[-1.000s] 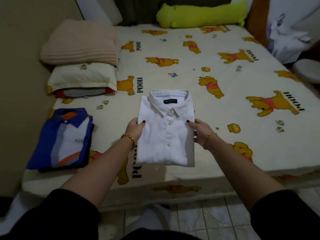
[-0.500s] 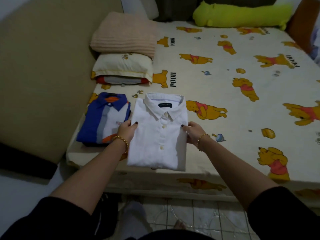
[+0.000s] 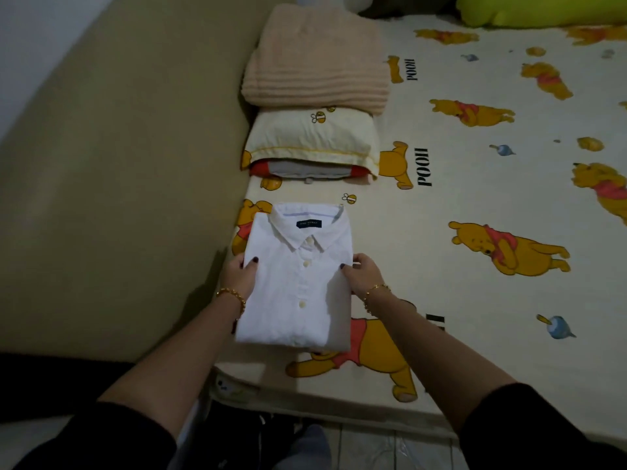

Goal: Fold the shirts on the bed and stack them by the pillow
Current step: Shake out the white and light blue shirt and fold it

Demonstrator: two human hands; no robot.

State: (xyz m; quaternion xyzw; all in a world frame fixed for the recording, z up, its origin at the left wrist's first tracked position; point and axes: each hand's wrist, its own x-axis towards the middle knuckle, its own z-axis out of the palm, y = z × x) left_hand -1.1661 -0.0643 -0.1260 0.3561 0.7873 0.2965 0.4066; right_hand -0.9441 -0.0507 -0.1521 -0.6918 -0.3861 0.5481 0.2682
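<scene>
A folded white collared shirt [image 3: 298, 279] is held flat at the left edge of the bed, collar pointing away from me. My left hand [image 3: 241, 276] grips its left side and my right hand [image 3: 363, 273] grips its right side, thumbs on top. The blue, white and orange folded shirt seen earlier is hidden, apparently under the white one. Just beyond the collar lies the cream pillow [image 3: 312, 137] with a red and grey item tucked beneath it.
A folded peach blanket [image 3: 315, 59] rests on the pillow's far end. The bed sheet [image 3: 475, 300] carries yellow bear prints. A tan wall [image 3: 118, 164] runs close along the left. A lime bolster [image 3: 543, 8] lies at the far right. Tiled floor [image 3: 373, 449] is below.
Both hands have carried the white shirt leftward, from beside the blue shirt to over it, so the blue shirt is no longer visible. My view has shifted left too.
</scene>
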